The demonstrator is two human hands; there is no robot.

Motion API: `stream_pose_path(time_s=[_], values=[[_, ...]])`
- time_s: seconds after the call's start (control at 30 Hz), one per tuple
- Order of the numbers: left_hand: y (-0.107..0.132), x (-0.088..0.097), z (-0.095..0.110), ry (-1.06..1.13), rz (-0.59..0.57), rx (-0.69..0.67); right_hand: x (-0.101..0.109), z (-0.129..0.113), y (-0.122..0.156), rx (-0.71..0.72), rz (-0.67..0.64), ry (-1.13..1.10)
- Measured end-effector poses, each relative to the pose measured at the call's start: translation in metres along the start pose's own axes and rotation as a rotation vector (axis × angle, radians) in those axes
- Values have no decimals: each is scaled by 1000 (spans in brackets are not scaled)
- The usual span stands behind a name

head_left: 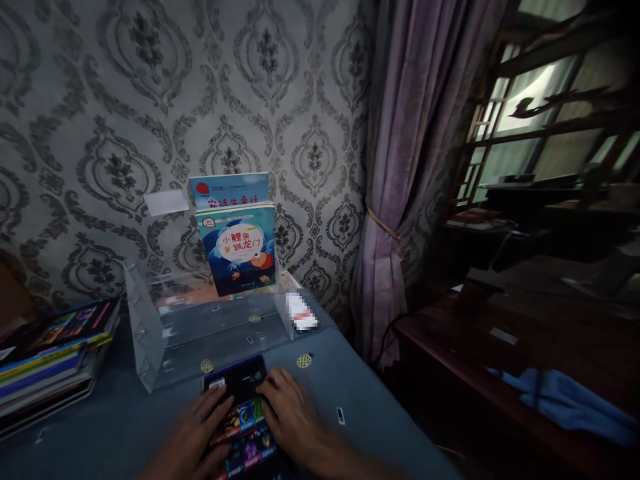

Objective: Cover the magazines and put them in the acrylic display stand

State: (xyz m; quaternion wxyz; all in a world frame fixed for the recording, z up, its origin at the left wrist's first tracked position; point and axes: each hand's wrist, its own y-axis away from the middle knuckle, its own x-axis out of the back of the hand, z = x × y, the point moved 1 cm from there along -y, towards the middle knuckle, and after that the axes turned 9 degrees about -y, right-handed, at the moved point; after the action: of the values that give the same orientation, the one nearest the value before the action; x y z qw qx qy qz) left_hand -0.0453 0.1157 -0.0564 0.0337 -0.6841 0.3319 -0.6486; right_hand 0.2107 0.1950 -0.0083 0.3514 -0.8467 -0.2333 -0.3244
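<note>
A dark book (249, 383) with several small colourful pictures on its cover lies on the blue-grey tabletop. My left hand (197, 427) rests over its left side, fingers stretched out and apart, somewhat blurred. Across the right side lies my right hand (293, 410), its fingers slightly bent with the tips on the cover near the edge. Beyond the book stands a clear acrylic rack (145, 327). Upright in the back of the rack are a blue children's book (240, 250) with a fish on its cover and another blue book (230, 183) behind it.
A pile of books and magazines (55, 360) lies at the left. A white, partly pixelated item (301, 312) sits by the rack's right side. Patterned wallpaper and a tied purple curtain (395, 200) stand behind. Right of the table are a dark reddish desk (475, 380) and blue cloth (570, 403).
</note>
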Motion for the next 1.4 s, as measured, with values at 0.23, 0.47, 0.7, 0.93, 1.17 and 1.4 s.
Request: stream_pose_path(time_s=[0.23, 0.47, 0.7, 0.93, 1.17, 1.4], values=[[-30, -12, -4, -84, -70, 147, -1, -8, -12, -58, -78, 67], [-38, -21, 5, -100, -23, 200, -13, -15, -43, 42, -173, 69], [-37, -9, 6, -13, -47, 224, -22, -10, -54, 45, -201, 34], [-42, 1, 10, -22, -96, 226, -17, 13, -54, -2, -190, -39], [-47, 16, 13, 36, -176, 259, -2, 35, -44, -15, -187, -84], [-49, 22, 16, 37, -159, 264, -3, 38, -41, -4, -182, -88]])
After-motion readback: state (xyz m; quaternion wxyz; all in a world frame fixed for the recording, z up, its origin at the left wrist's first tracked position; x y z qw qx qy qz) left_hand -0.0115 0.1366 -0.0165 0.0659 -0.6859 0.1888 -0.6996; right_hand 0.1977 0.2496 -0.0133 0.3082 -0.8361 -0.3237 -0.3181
